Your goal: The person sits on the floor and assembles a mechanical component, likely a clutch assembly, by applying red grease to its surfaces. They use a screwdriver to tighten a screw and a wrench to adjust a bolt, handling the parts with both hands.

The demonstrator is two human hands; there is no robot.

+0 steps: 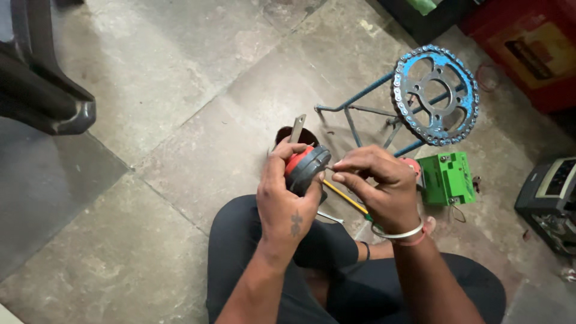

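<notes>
Two bare hands raised above the lap, left hand (287, 198) wrapped around a round red-and-grey horn-like part (305, 168) with a metal bracket, right hand (378, 189) pinching fingertips at the part's rim, yellow-handled screwdriver (345, 198) below, green box-shaped battery (447, 178) on stone floor (180, 90), blue chain sprocket (435, 95) beyond.

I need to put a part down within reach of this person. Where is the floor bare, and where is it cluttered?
Bare stone floor lies left of the left hand, between the dark chair leg and the person's knee. The right side is crowded: the blue frame with sprocket and chain, green battery, red box and a black unit.
</notes>
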